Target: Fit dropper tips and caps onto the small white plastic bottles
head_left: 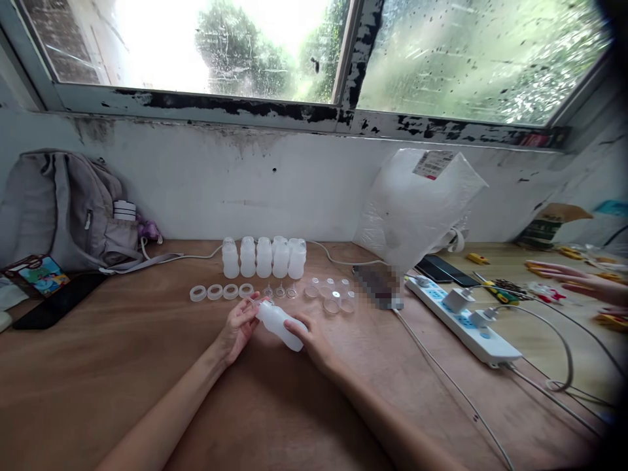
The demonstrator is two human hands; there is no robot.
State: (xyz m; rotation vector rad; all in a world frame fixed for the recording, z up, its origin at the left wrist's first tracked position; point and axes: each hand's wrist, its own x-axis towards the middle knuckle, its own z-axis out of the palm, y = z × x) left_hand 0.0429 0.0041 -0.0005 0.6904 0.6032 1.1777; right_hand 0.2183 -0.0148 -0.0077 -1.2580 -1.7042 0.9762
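My right hand (311, 337) is wrapped round the lower part of a frosted white baby bottle (275, 320), which lies tilted with its neck to the upper left. At the neck, the fingers of my left hand (241, 325) are closed on a small clear piece that looks like a teat (255, 301), partly hidden by the fingers. Just beyond stand a row of white rings (214, 292) and several clear teats (280, 290). Clear round caps (331, 302) sit to their right. Several similar bottles (264, 256) stand upright behind.
A power strip (466, 320) with plugs and cables lies right, near a dark phone (444, 269) and a clear plastic bag (417, 203). Another person's hand (583, 281) reaches in at far right. A grey backpack (69, 203) and black phone (59, 301) are left.
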